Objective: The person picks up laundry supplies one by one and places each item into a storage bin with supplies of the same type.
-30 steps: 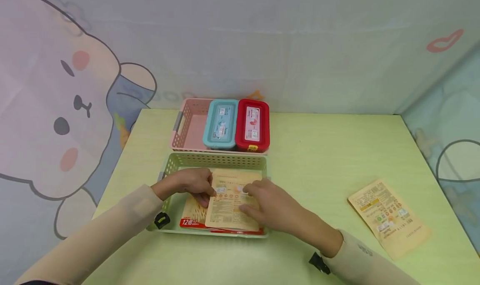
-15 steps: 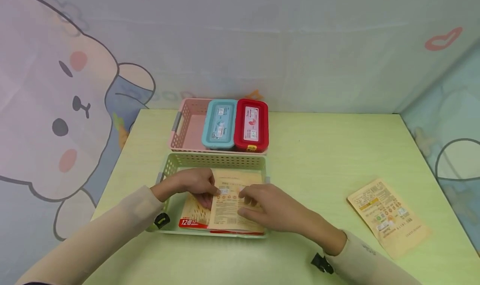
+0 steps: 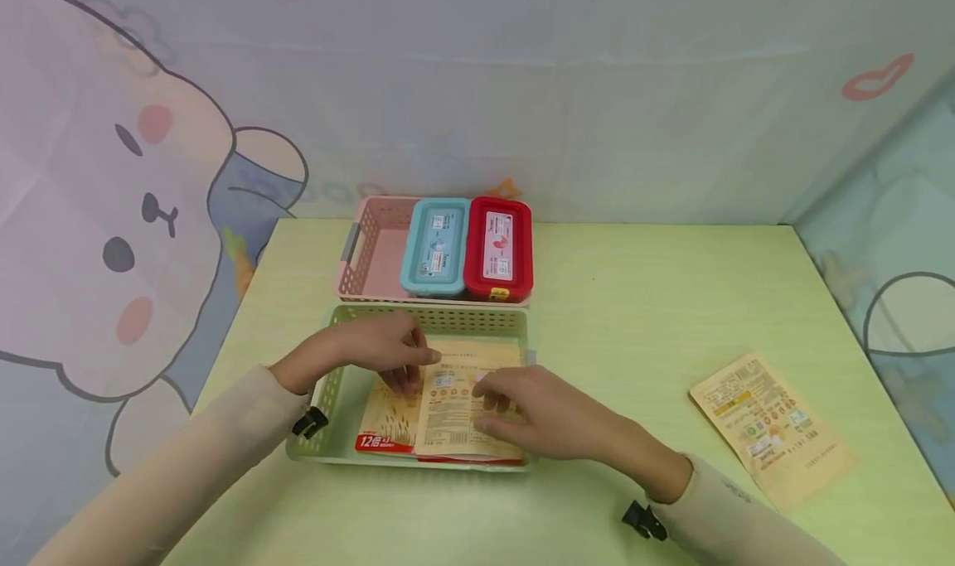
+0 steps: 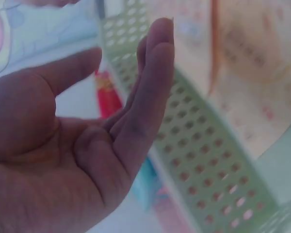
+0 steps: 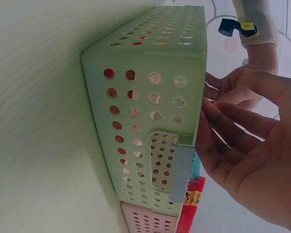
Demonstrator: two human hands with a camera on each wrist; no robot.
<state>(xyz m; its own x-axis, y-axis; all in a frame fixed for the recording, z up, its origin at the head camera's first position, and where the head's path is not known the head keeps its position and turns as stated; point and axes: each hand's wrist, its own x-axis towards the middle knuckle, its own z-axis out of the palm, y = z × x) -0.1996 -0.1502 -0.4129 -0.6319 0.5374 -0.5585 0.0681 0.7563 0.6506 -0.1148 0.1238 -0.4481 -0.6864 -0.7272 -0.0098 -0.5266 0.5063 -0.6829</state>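
A flat tan packet (image 3: 468, 433) covered in print lies in the green basket (image 3: 339, 458), overlapping another tan packet (image 3: 391, 425) with a wheat picture and a red strip. My left hand (image 3: 380, 346) hovers over the left part of these packets, its fingers loosely extended and holding nothing; the left wrist view shows its palm and thumb apart from the fingers. Over the right part of the printed packet is my right hand (image 3: 540, 413), fingers slightly bent and holding nothing. Whether its fingertips touch the packet is hard to tell.
Behind the green basket stands a pink basket (image 3: 384, 263) with a blue-lidded box (image 3: 436, 247) and a red-lidded box (image 3: 498, 251). A further tan packet (image 3: 772, 433) lies at the table's right. A patterned cloth (image 3: 634, 94) hangs along the back.
My left hand has come off the printed packet's left edge and lifted back and left. The printed packet has shifted slightly right in the basket. My right hand stays nearly in place.
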